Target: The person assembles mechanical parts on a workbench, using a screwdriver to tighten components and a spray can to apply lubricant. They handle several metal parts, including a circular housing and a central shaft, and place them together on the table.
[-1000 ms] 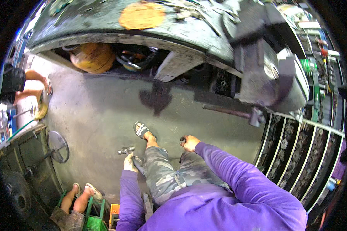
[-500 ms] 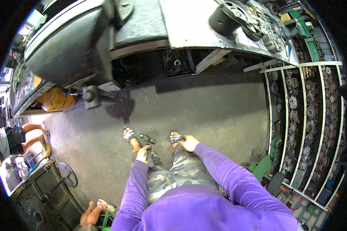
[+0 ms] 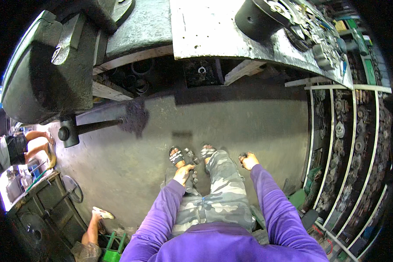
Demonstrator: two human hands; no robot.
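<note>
My left hand [image 3: 183,174] is closed on a dark, lumpy metal part [image 3: 190,156], held low in front of my left leg. Its upper end shows above the fingers, with rounded sections beside them; its exact kind is unclear. My right hand [image 3: 249,161] is closed out to the right, past my right knee and apart from the left hand. A small dark thing shows at its fingertips, too small to name. Ahead on the left stands a big dark bench vise [image 3: 43,87] with a screw handle [image 3: 100,126] sticking out.
A workbench [image 3: 187,26] crosses the front, bearing a black cylinder [image 3: 253,22] and metal parts. Racks [image 3: 353,144] of machine parts line the right. Other people's legs [image 3: 91,227] show at left, near a green stool [image 3: 113,249] and a handwheel [image 3: 72,189].
My right hand has swung out to the right, away from my leg. My left hand still grips the metal part. The view has shifted, with the vise now farther left and my feet stepping.
</note>
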